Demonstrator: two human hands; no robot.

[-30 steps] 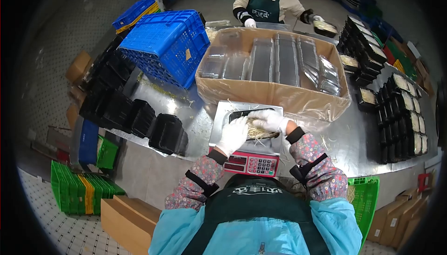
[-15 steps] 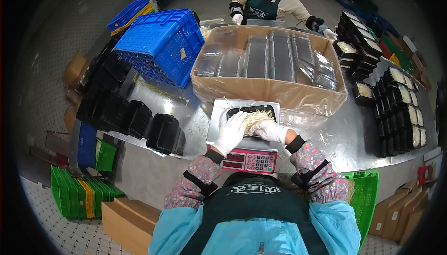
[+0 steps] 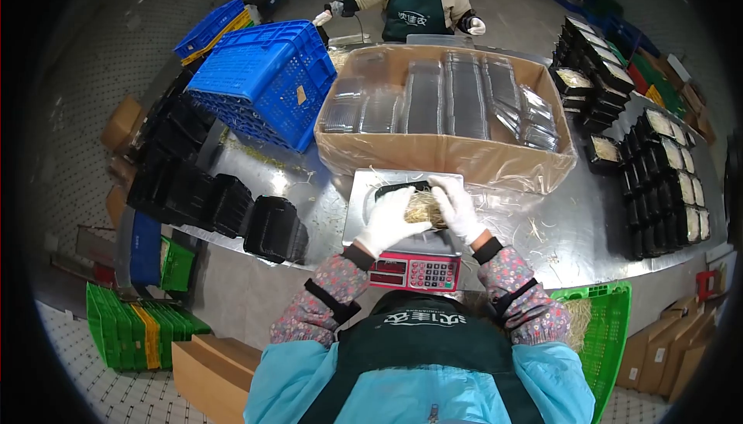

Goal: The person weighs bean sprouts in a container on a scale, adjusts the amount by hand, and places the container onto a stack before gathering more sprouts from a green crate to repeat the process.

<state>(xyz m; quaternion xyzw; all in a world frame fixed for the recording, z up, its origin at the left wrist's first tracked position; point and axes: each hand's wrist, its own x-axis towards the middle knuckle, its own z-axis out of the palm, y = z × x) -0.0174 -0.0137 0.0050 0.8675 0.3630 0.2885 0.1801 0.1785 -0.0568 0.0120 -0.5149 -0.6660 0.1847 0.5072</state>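
Note:
A black tray (image 3: 400,188) rests on the metal plate of a red scale (image 3: 422,272). Pale, thin sprouts (image 3: 425,209) fill it and partly cover its inside. My left hand (image 3: 389,221), in a white glove, presses on the left side of the sprouts with thumb and fingers spread. On the right side, my right hand (image 3: 457,209), also gloved, touches the sprouts with its fingers bent over the tray's edge and apart. Both hands frame the heap without closing on it.
Beyond the scale stands a cardboard box (image 3: 449,153) of clear lids. A blue crate (image 3: 267,83) and stacked black trays (image 3: 272,226) are at left, filled trays (image 3: 665,184) at right. A green basket (image 3: 611,331) is beside me; a co-worker (image 3: 422,6) stands opposite.
My right hand has moved up and outward to the tray's far right side, and my left hand has spread over the sprouts. The co-worker has shifted left, arms apart.

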